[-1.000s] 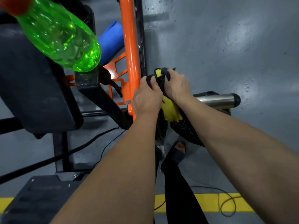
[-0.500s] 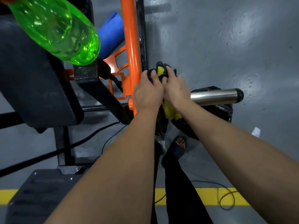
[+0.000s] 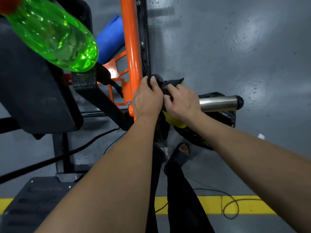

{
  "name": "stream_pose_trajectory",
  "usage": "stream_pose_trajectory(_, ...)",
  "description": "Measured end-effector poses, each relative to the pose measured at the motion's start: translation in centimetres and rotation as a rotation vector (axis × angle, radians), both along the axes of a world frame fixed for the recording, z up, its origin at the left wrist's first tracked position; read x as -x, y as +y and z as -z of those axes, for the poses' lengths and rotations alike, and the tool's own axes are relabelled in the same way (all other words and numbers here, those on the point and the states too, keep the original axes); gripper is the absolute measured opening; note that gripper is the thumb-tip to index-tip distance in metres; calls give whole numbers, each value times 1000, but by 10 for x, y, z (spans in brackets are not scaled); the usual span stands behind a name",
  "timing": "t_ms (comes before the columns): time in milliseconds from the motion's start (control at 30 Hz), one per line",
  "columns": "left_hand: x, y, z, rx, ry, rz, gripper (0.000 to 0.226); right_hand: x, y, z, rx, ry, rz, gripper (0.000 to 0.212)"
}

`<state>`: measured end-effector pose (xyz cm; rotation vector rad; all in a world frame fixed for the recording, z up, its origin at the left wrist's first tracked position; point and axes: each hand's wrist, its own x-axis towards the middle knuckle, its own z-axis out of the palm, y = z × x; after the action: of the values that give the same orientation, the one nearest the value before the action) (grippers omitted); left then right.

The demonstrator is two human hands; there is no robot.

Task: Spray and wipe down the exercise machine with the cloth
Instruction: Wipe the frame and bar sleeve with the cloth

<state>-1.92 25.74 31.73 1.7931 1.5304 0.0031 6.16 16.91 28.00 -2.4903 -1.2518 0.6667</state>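
Two hands grip the cloth (image 3: 173,120) beside the machine's orange post (image 3: 131,47).
The left hand (image 3: 147,98) and right hand (image 3: 182,101) curl round it.

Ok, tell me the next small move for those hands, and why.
Probably draw the cloth outward along the steel bar with the right hand. Both hands grip the cloth, bunched beside the orange tube. The left hand lies against that tube, and the bar's bare length starts at the right hand.

A black-and-yellow cloth (image 3: 173,82) sits bunched at the centre of the frame, against the orange upright of the exercise machine (image 3: 130,39). The translucent green spray bottle (image 3: 55,36), red-capped, lies tilted at the upper left.
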Motion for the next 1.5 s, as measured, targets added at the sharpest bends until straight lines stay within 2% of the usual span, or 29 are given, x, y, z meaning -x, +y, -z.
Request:
stream_pose_trajectory(100, -1, 0, 1, 0, 13, 19, 46, -10, 24, 11, 109, 86, 176, 38)
stream_pose_trajectory(200, 3, 2, 5, -15, 19, 37, 48, -9, 39, 21, 118, 117, 321, 40)
stream_pose_trajectory(267, 8, -2, 7, -33, -28, 45, 48, -7, 36, 22, 112, 97, 335, 40)
stream_pose_trajectory(400, 39, -47, 9, -205, -240, 20, 48, -7, 34, 20, 67, 97, 326, 37)
stream_pose_trajectory(467, 68, -73, 18, -160, -280, 51, 54, -8, 33, 20, 66, 106, 341, 38)
stream_pose_trajectory(533, 95, -90, 25, -85, -241, 136, 59, -9, 33, 19, 78, 111, 358, 38)
stream_pose_trajectory(600, 113, -94, 26, -127, -282, 217, 58, -8, 33, 18, 63, 95, 351, 38)
stream_pose_trajectory(667, 108, -82, 17, -209, -341, 164, 46, -7, 31, 17, 47, 79, 338, 39)
stream_pose_trajectory(733, 79, -55, 5, -273, -334, 4, 40, -7, 31, 16, 61, 86, 342, 39)
stream_pose_trajectory(867, 7, -12, -5, -35, -176, -76, 39, -9, 33, 16, 44, 106, 345, 38)
stream_pose_trajectory(967, 0, -12, 3, -89, 7, 3, 50, -9, 32, 16, 29, 117, 340, 38)
stream_pose_trajectory(1100, 27, -36, 6, -190, -169, 28, 50, -9, 31, 13, 20, 125, 366, 39)
stream_pose_trajectory(1200, 51, -74, 10, -202, -316, -36, 52, -9, 30, 13, 16, 130, 392, 39)
stream_pose_trajectory(1267, 68, -90, 15, -138, -313, -84, 53, -10, 33, 14, 44, 151, 441, 39)
stream_pose_trajectory(1367, 91, -89, 14, -76, -310, -49, 50, -14, 38, 15, 113, 199, 517, 41)
stream_pose_trajectory(1500, 72, -51, -4, -62, -335, -7, 36, -12, 32, 8, 76, 217, 485, 38)
